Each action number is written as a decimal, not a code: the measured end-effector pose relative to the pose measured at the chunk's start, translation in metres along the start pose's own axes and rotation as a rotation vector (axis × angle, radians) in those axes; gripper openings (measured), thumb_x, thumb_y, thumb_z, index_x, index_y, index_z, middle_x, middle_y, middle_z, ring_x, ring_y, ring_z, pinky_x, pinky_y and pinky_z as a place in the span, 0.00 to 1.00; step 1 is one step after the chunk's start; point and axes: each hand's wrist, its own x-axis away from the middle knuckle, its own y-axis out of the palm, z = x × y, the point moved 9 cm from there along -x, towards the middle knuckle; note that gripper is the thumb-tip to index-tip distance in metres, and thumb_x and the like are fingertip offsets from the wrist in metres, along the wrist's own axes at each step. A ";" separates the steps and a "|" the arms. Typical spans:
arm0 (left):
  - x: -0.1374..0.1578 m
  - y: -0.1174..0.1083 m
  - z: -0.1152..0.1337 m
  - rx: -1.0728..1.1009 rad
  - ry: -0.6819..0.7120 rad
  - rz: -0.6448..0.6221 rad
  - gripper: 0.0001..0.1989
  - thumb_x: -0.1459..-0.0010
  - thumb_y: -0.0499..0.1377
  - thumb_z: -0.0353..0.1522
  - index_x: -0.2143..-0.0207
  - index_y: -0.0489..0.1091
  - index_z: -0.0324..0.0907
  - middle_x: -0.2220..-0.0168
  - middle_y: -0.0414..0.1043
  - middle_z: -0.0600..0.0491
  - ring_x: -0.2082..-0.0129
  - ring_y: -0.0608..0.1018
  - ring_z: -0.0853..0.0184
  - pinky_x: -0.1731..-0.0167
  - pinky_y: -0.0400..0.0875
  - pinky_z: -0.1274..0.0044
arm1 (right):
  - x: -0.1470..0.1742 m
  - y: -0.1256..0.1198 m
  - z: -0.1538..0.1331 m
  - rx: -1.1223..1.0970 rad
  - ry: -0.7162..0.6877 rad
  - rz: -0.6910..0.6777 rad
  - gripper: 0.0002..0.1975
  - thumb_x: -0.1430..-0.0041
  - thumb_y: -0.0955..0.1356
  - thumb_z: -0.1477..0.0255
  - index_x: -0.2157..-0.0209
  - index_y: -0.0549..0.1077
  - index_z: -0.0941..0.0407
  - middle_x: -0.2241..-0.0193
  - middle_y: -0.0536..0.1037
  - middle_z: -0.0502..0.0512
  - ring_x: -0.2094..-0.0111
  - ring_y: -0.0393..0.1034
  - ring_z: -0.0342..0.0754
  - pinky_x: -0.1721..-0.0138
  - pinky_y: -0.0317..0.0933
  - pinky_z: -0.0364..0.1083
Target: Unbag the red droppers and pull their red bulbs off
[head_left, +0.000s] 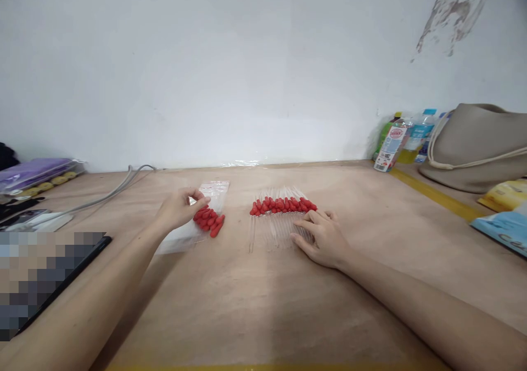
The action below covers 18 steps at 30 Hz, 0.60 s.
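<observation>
A small pile of red rubber bulbs (pixel 208 220) lies partly on a clear plastic bag (pixel 181 238), left of the middle. My left hand (pixel 181 211) is at the pile's upper left edge, thumb and fingers curled together in a pinch; whatever is between the fingertips is hidden. To the right, many thin clear tubes (pixel 275 231) lie side by side in a row, with red bulbs (pixel 284 204) banded across them. My right hand (pixel 323 238) rests at the right end of this row, fingers apart, touching the tubes and the nearest bulbs.
A dark-edged tablet (pixel 61 283), blurred out, lies at left, with grey cables (pixel 119 187) and a purple packet (pixel 37 173) behind it. At right stand bottles (pixel 420 132), a carton (pixel 391 149), a grey bag (pixel 481 146) and a blue packet (pixel 504 228). A wall closes off the back.
</observation>
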 end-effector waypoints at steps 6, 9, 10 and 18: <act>0.008 0.018 0.054 -0.037 0.218 0.017 0.14 0.51 0.54 0.43 0.73 0.71 0.43 0.67 0.69 0.51 0.67 0.70 0.63 0.65 0.63 0.72 | 0.000 -0.002 0.004 -0.031 0.022 0.056 0.10 0.45 0.63 0.69 0.65 0.74 0.55 0.69 0.70 0.54 0.66 0.64 0.46 0.61 0.48 0.49; 0.011 0.046 0.082 -0.100 0.299 -0.063 0.14 0.51 0.55 0.44 0.72 0.72 0.44 0.65 0.68 0.50 0.60 0.69 0.58 0.59 0.60 0.66 | 0.001 -0.004 0.005 -0.029 0.013 0.086 0.09 0.45 0.63 0.71 0.65 0.74 0.55 0.70 0.70 0.53 0.67 0.64 0.45 0.61 0.49 0.48; 0.011 0.053 0.089 -0.119 0.302 -0.080 0.15 0.52 0.55 0.45 0.72 0.72 0.45 0.64 0.69 0.49 0.58 0.68 0.56 0.58 0.59 0.64 | 0.001 -0.004 0.005 -0.027 0.010 0.091 0.09 0.45 0.63 0.72 0.65 0.74 0.55 0.70 0.70 0.53 0.68 0.64 0.44 0.61 0.49 0.48; 0.003 0.079 0.109 -0.192 0.280 -0.070 0.18 0.48 0.51 0.46 0.76 0.70 0.42 0.66 0.69 0.46 0.58 0.68 0.53 0.59 0.59 0.61 | 0.001 -0.006 0.005 -0.047 0.020 0.099 0.10 0.44 0.61 0.73 0.67 0.74 0.55 0.70 0.70 0.53 0.68 0.63 0.45 0.62 0.48 0.48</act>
